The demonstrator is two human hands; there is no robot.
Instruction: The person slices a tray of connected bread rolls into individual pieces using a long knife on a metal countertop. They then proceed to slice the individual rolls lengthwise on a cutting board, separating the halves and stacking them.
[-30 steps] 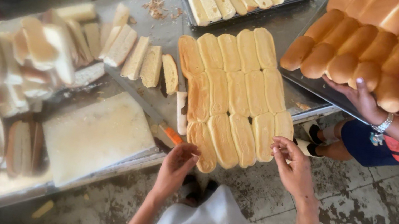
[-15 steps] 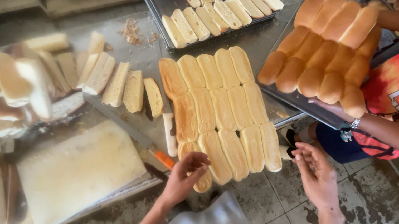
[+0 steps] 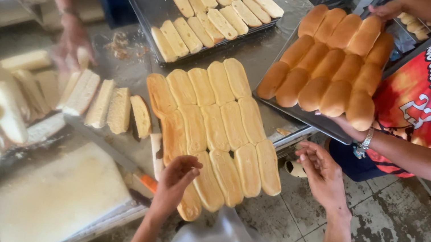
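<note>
A slab of joined pale bread rolls (image 3: 214, 126), bottoms up, lies on the metal table (image 3: 273, 49) and hangs over its near edge. My left hand (image 3: 176, 181) curls against the slab's near-left rolls, fingers touching them. My right hand (image 3: 325, 176) hovers open beside the slab's right end, just below the table edge, touching nothing. Whether the left hand grips a roll is unclear.
A person at right holds a tray of browned rolls (image 3: 331, 64). Another person's hand (image 3: 69, 43) reaches sliced bread (image 3: 98, 99) at left. A dark tray of pale rolls (image 3: 216, 9) sits behind. A white cutting board (image 3: 56, 196) and an orange-handled knife (image 3: 148, 182) lie near.
My right hand has drawn away from the slab's right end and opened. My left hand has moved up against the near rolls. The tray of browned rolls has shifted right.
</note>
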